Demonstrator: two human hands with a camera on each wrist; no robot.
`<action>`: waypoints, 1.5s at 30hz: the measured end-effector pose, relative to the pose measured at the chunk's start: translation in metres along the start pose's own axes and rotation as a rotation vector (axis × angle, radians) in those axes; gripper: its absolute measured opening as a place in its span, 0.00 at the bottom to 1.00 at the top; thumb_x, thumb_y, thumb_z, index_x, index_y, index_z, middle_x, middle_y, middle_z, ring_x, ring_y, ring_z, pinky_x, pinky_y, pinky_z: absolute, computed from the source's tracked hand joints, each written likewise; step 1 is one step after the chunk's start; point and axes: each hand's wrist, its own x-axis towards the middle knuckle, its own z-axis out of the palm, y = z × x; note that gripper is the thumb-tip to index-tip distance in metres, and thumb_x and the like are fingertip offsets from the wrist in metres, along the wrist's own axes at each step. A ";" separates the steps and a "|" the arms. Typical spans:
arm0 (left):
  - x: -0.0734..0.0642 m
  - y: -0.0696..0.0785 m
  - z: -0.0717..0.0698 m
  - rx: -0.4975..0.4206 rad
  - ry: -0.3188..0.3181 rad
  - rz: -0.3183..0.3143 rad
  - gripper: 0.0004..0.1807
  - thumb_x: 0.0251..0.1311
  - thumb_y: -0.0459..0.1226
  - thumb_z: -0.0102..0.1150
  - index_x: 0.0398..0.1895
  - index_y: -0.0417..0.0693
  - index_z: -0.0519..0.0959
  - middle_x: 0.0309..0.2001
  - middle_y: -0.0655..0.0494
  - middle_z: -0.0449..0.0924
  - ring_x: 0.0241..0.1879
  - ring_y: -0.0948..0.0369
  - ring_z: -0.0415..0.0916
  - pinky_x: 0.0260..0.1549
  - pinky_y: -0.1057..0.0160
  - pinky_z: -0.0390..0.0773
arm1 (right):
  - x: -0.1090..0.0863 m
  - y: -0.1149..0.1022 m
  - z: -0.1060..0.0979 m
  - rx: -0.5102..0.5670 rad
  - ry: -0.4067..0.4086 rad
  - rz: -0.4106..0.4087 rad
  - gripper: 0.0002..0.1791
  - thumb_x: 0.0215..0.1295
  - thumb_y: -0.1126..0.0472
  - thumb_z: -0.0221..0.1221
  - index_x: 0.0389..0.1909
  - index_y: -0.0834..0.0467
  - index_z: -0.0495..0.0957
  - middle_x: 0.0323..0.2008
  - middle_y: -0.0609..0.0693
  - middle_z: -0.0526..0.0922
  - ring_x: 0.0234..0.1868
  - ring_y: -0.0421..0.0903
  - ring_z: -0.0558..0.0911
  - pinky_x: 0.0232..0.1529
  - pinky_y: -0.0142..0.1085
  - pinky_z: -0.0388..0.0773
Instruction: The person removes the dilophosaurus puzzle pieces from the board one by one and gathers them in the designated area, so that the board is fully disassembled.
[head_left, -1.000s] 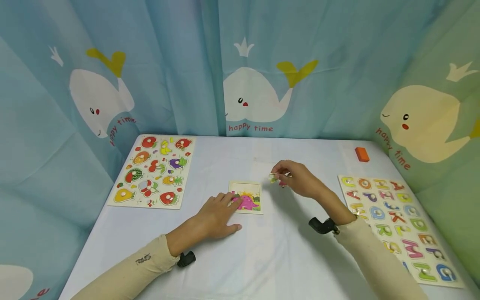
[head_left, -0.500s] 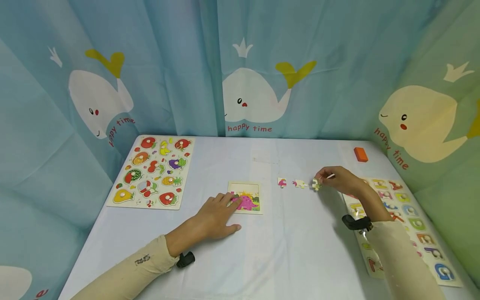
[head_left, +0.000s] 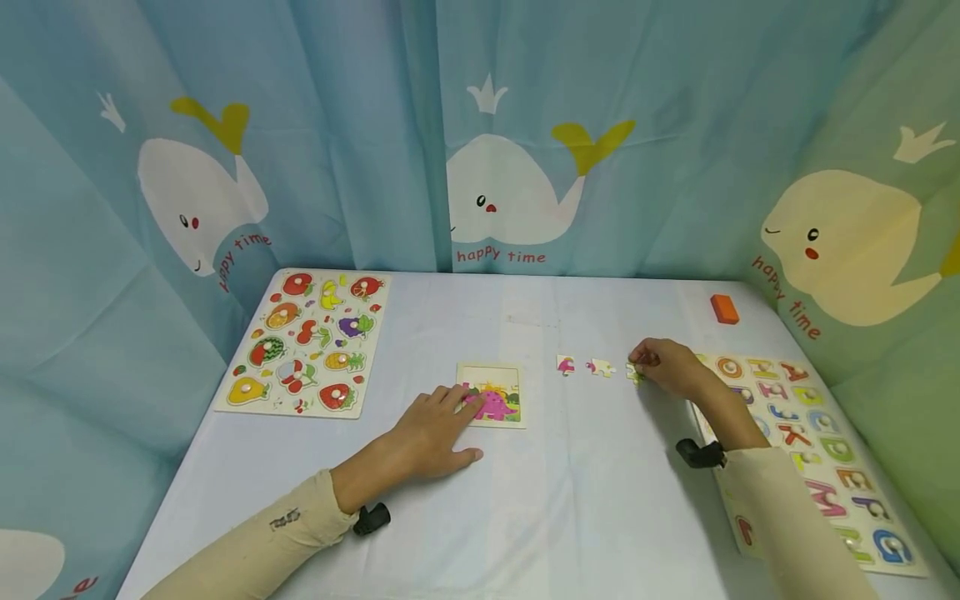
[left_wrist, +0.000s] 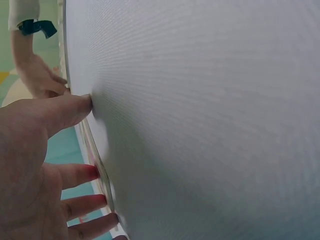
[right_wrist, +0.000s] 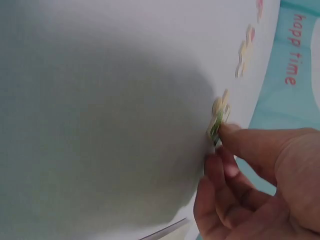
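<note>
My left hand [head_left: 435,429] rests with its fingers spread on a small wooden puzzle board [head_left: 487,363], which shows a pink dinosaur in its lower part and bare wood along its upper part. The left wrist view shows the fingertips [left_wrist: 100,202] at the board's edge. Right of the board, my right hand [head_left: 667,367] pinches a green-and-cream jigsaw piece [right_wrist: 218,120] between thumb and fingers, low at the tabletop. To its left lie two more jigsaw pieces, a pale one [head_left: 602,367] and a pink one [head_left: 566,364], spaced out in a row.
A fruit knob puzzle [head_left: 303,346] lies at the back left. On the right is an alphabet knob puzzle [head_left: 813,450], partly under my right forearm. An orange block [head_left: 724,308] sits at the back right. Whale-print curtains [head_left: 360,167] surround the table.
My right hand has moved right from beside the board, leaving the pink and pale pieces in a row and bringing a third piece down beside them. My left hand has stayed put.
</note>
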 end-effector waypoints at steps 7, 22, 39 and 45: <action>0.000 -0.001 0.000 -0.002 0.009 0.002 0.43 0.70 0.60 0.62 0.82 0.52 0.65 0.75 0.46 0.66 0.71 0.49 0.67 0.66 0.45 0.73 | 0.005 -0.041 0.023 -0.026 0.160 -0.036 0.11 0.67 0.76 0.60 0.50 0.72 0.77 0.44 0.71 0.79 0.45 0.66 0.80 0.48 0.59 0.78; 0.002 -0.004 0.003 0.014 -0.014 0.006 0.43 0.71 0.63 0.59 0.81 0.52 0.65 0.76 0.46 0.65 0.72 0.49 0.66 0.66 0.45 0.72 | 0.028 -0.176 0.107 0.226 -0.062 -0.262 0.16 0.76 0.69 0.59 0.61 0.64 0.79 0.54 0.60 0.85 0.52 0.55 0.86 0.57 0.48 0.85; -0.022 -0.011 -0.005 -0.095 -0.025 -0.035 0.39 0.70 0.55 0.66 0.79 0.50 0.69 0.78 0.43 0.66 0.76 0.46 0.65 0.69 0.42 0.73 | 0.030 -0.190 0.123 0.054 -0.037 -0.322 0.12 0.69 0.71 0.66 0.51 0.67 0.81 0.45 0.58 0.78 0.46 0.53 0.84 0.52 0.42 0.86; -0.024 -0.012 -0.004 -0.081 -0.018 -0.030 0.39 0.70 0.55 0.66 0.78 0.50 0.70 0.78 0.44 0.67 0.76 0.47 0.66 0.68 0.42 0.74 | 0.030 -0.194 0.123 0.034 -0.052 -0.298 0.12 0.68 0.72 0.67 0.50 0.67 0.81 0.46 0.58 0.78 0.48 0.53 0.85 0.53 0.41 0.86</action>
